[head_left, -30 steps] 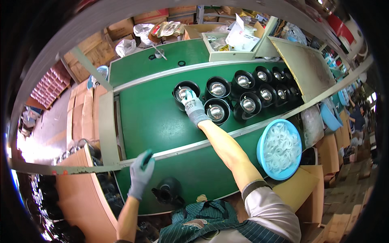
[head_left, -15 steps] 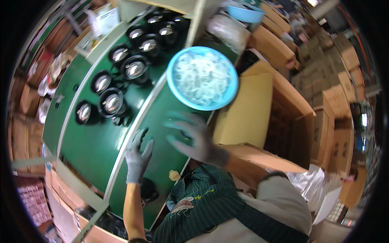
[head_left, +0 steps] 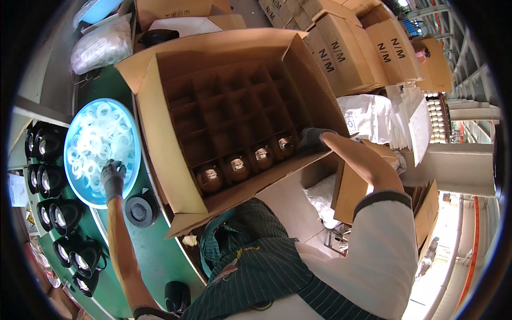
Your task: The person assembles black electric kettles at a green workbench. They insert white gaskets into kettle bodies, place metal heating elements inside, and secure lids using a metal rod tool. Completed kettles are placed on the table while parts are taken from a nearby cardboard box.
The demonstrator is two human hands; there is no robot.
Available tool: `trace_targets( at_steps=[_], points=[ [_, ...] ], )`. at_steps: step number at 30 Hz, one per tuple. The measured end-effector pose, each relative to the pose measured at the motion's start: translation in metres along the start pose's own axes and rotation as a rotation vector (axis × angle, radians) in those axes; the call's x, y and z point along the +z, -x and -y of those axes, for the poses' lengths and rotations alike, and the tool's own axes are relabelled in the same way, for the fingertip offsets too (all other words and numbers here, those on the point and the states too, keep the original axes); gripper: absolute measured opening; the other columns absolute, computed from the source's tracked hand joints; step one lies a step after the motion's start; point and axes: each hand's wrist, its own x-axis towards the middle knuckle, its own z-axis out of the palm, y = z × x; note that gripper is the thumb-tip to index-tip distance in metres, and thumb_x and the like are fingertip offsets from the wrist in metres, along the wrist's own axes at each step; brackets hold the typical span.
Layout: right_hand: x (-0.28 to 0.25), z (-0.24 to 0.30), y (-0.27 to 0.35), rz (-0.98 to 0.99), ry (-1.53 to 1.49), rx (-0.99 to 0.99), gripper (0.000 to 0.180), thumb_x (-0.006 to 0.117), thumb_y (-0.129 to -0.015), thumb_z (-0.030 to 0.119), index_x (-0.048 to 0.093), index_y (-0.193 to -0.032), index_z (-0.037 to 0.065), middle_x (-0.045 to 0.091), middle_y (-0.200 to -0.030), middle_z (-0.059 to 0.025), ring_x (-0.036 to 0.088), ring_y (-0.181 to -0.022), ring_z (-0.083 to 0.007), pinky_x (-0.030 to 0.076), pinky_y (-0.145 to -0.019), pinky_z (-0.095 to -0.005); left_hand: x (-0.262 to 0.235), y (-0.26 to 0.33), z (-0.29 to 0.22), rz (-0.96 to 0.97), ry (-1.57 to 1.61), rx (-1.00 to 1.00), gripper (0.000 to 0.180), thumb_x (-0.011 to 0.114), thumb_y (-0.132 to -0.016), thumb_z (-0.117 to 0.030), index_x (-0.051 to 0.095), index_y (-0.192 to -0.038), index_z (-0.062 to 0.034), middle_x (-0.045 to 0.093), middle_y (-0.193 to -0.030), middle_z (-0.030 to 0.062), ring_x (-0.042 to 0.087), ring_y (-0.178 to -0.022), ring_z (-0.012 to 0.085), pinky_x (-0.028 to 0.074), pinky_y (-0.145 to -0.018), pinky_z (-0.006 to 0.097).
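Observation:
My left hand (head_left: 113,180), in a grey glove, reaches over the near rim of a blue basin (head_left: 137,160) heaped with clear plastic rings (head_left: 98,141). Its fingers curl down at the rings, and what they hold, if anything, is hidden. My right hand (head_left: 316,137), also gloved, is down inside a big open carton (head_left: 178,184) at the near right corner of its cardboard dividers. Those fingers are mostly hidden. Beside this hand, along the carton's near row, sit several round pieces with shiny tops (head_left: 238,164). The other visible compartments look dark.
Black housings with shiny round faces (head_left: 58,216) stand in rows on the green bench (head_left: 154,250) at left. A black round part (head_left: 141,210) lies by the basin, a black cup-shaped piece (head_left: 177,296) nearer me. Stacked cartons (head_left: 341,53) and white bags (head_left: 368,114) stand beyond.
The view has swung right, over the carton. My left hand has gone from the bench to the ring basin. My right hand has moved from above the bench into the carton.

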Motion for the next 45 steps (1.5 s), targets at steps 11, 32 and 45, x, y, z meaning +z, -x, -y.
trace_targets(
  at_steps=[11, 32, 45],
  points=[
    [0.065, 0.020, -0.074, -0.318, 0.113, 0.118, 0.109, 0.081, -0.065, 0.070, 0.047, -0.151, 0.013, 0.043, -0.153, -0.0247, 0.044, -0.141, -0.0397, 0.041, -0.114, -0.0464, -0.101, 0.090, -0.053, -0.354, 0.136, -0.211, 0.031, 0.065, -0.096, -0.027, 0.070, -0.115, -0.0031, 0.071, -0.117, 0.0168, 0.069, -0.105, 0.0376, 0.054, -0.091, 0.042],
    [0.027, 0.017, -0.017, -0.530, 0.107, -0.212, 0.092, 0.088, -0.068, 0.048, 0.049, -0.138, 0.002, 0.060, -0.133, -0.0230, 0.060, -0.122, -0.0409, 0.051, -0.104, -0.0432, -0.141, 0.239, -0.105, -0.429, 0.844, -0.380, 0.028, 0.064, -0.098, -0.005, 0.063, -0.126, 0.0022, 0.072, -0.108, 0.0103, 0.068, -0.096, 0.0165, 0.055, -0.088, 0.031],
    [0.054, 0.247, 0.180, 0.515, -1.088, -1.311, 0.086, 0.078, -0.086, 0.023, 0.035, -0.156, -0.001, 0.052, -0.148, -0.0157, 0.052, -0.136, -0.0266, 0.043, -0.116, -0.0412, -0.212, 0.319, -0.170, -0.359, 1.742, -0.179, 0.042, 0.063, -0.099, -0.009, 0.052, -0.137, 0.0042, 0.066, -0.112, 0.0051, 0.061, -0.095, 0.0101, 0.052, -0.085, 0.026]
  ],
)
